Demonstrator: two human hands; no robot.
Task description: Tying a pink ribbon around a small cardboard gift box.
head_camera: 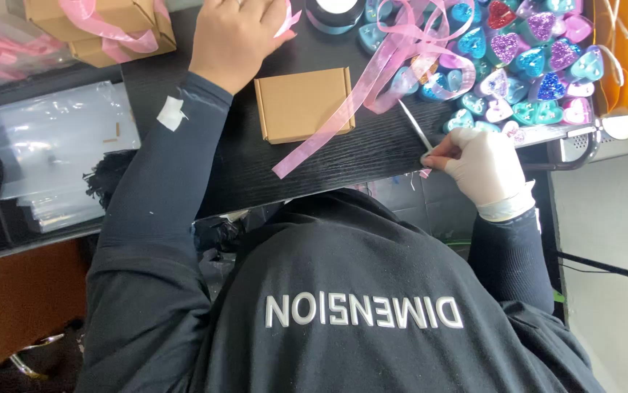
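Gloved right hand [485, 166] pinches thin metal tool [416, 125].

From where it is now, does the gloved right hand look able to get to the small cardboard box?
Probably yes. The right hand sits at the table edge holding a thin white tool; only the loose pink ribbon lies between it and the small cardboard box.

Black wood-grain table [343, 156]. Centre: small closed cardboard box [304, 104]. At 2 o'clock: heap of glittery heart-shaped pieces [525, 62] in blue, pink and purple. Sheer pink ribbon [368, 87] trails from the hearts to beside the box. At 12 o'clock: ribbon spool [334, 13]. At 10 o'clock: two ribbon-wrapped cardboard boxes [99, 29].
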